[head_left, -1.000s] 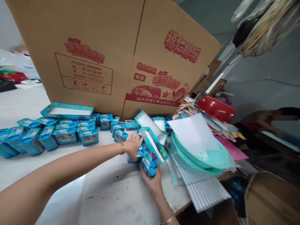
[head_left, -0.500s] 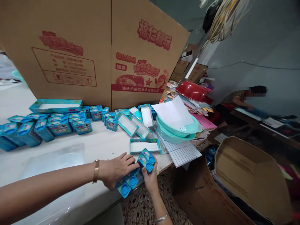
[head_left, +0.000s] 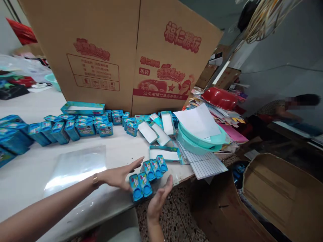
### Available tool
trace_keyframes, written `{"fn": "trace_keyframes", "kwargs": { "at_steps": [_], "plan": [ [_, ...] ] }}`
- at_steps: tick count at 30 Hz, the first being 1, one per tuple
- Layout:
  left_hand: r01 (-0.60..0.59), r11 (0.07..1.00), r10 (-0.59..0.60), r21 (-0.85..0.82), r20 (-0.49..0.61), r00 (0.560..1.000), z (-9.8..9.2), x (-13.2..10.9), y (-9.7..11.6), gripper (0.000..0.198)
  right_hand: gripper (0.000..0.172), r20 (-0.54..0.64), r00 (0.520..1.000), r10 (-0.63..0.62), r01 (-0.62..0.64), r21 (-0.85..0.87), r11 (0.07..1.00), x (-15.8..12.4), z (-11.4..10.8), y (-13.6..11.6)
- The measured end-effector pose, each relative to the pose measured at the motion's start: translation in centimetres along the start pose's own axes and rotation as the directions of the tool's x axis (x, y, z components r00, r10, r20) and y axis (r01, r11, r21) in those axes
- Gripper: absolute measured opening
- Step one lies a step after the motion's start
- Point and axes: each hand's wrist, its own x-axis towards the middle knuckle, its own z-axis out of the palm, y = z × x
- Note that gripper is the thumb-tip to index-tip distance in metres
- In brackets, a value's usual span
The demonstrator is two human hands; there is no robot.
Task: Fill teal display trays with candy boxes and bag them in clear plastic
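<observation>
Several small blue boxes (head_left: 150,169) stand close together at the table's front edge, two nearer me and the others just behind. At their left side my left hand (head_left: 123,175) is open, thumb and fingers apart, its fingertips beside the nearest box; I cannot tell whether they touch. My right hand (head_left: 159,200) is off the table edge to the right of the boxes, open with fingers stretched and holding nothing. Right behind the boxes lies a shallow blue tray (head_left: 165,154) with a white inside.
Rows of blue boxes (head_left: 84,127) line the table before a large brown carton (head_left: 101,67). A clear plastic sheet (head_left: 78,164) lies left. Green basins (head_left: 191,143) with paper stand right. An open carton (head_left: 272,188) sits below the table at right; a person (head_left: 282,111) works beyond.
My right hand has let go of the blue boxes it held and drawn back. My left hand has lifted off and opened beside them. The view has swung left.
</observation>
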Motion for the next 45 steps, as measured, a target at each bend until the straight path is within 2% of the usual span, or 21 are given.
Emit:
{"fn": "trace_keyframes", "kwargs": {
  "at_steps": [3,4,5,8,10,12,14,16,17,18,20,22,24,25,27,30,32,37,39,41,45],
  "plan": [
    [0.023,0.942,-0.098,-0.335,-0.207,0.974,0.4,1.9,-1.4,0.095,0.072,-0.058,0.998,-0.008,0.006,-0.028,1.0,-2.0,2.0,-1.2],
    [0.035,0.91,-0.144,-0.414,-0.236,0.961,0.9,2.8,-1.5,0.091,0.071,-0.062,0.998,0.009,-0.012,-0.034,0.999,-2.4,2.9,-1.3],
    [0.059,0.874,-0.183,-0.482,-0.215,0.959,1.4,3.6,-1.6,0.091,0.069,-0.066,0.997,0.032,-0.035,-0.033,0.999,-2.6,3.7,-1.3],
    [0.148,0.777,-0.208,-0.612,-0.028,0.978,2.6,5.1,-2.0,0.093,0.065,-0.086,0.993,0.078,-0.079,-0.002,0.997,-2.8,4.7,-0.8],
    [0.13,0.785,-0.192,-0.606,-0.039,0.981,2.2,4.9,-3.0,0.092,0.062,-0.121,0.993,0.007,-0.006,0.011,1.0,-2.3,3.5,-1.1],
    [0.077,0.825,-0.215,-0.56,-0.183,0.959,0.5,3.9,-4.4,0.091,0.059,-0.198,0.968,-0.156,0.163,0.019,0.986,-0.9,1.3,-2.6],
    [0.047,0.875,-0.263,-0.482,-0.392,0.882,-2.3,2.1,-5.8,0.088,0.057,-0.256,0.909,-0.329,0.349,0.033,0.937,2.0,-0.9,-5.4],
    [0.081,0.939,-0.28,-0.334,-0.607,0.744,-5.8,0.2,-6.9,0.083,0.052,-0.104,0.894,-0.437,0.442,0.039,0.896,6.3,-1.5,-8.7],
    [0.135,0.967,-0.251,-0.218,-0.697,0.672,-7.6,-0.7,-7.2,0.079,0.048,0.029,0.878,-0.478,0.478,0.015,0.878,8.7,-0.9,-10.2],
    [0.218,0.973,-0.2,-0.079,-0.763,0.615,-9.4,-1.4,-7.4,0.076,0.046,0.194,0.83,-0.524,0.537,-0.021,0.843,11.2,0.3,-11.5],
    [0.436,0.874,-0.077,0.214,-0.826,0.559,-12.6,-2.4,-7.6,0.071,0.051,0.505,0.653,-0.565,0.688,-0.084,0.72,15.9,4.7,-12.8],
    [0.612,0.661,0.005,0.433,-0.819,0.574,-15.4,-2.6,-8.0,0.08,0.073,0.745,0.429,-0.51,0.832,-0.107,0.544,19.6,10.7,-12.6],
    [0.686,0.487,-0.007,0.541,-0.783,0.622,-17.6,-2.3,-8.8,0.094,0.104,0.868,0.32,-0.38,0.896,-0.147,0.419,22.1,17.2,-11.6],
    [0.697,0.439,-0.036,0.568,-0.763,0.645,-18.4,-2.2,-9.3,0.099,0.116,0.901,0.294,-0.319,0.91,-0.161,0.383,23.0,20.4,-11.0],
    [0.704,0.402,-0.102,0.585,-0.736,0.669,-19.6,-2.0,-10.6,0.105,0.133,0.931,0.285,-0.226,0.903,-0.183,0.388,24.2,25.8,-9.8],
    [0.701,0.408,-0.129,0.586,-0.723,0.679,-20.3,-2.3,-12.3,0.096,0.141,0.943,0.311,-0.116,0.829,-0.209,0.519,25.4,31.1,-8.3],
    [0.675,0.419,-0.1,0.607,-0.708,0.699,-20.5,-2.8,-12.9,0.088,0.141,0.956,0.286,-0.065,0.803,-0.202,0.561,26.1,32.7,-7.6],
    [0.646,0.423,-0.053,0.635,-0.694,0.718,-20.8,-2.9,-12.8,0.084,0.137,0.992,0.107,-0.066,0.895,-0.067,0.441,27.5,33.5,-7.0],
    [0.637,0.415,-0.048,0.65,-0.684,0.728,-20.6,-2.5,-12.5,0.086,0.136,0.992,0.096,-0.076,0.898,-0.054,0.437,27.8,33.8,-7.1],
    [0.616,0.413,-0.038,0.671,-0.663,0.747,-20.2,-2.1,-12.3,0.089,0.136,0.991,0.114,-0.071,0.898,-0.072,0.434,27.7,34.1,-7.4],
    [0.601,0.409,-0.05,0.686,-0.641,0.766,-20.1,-2.0,-12.1,0.094,0.131,0.99,0.14,-0.002,0.935,-0.132,0.329,26.9,34.3,-8.1]
  ]
}}
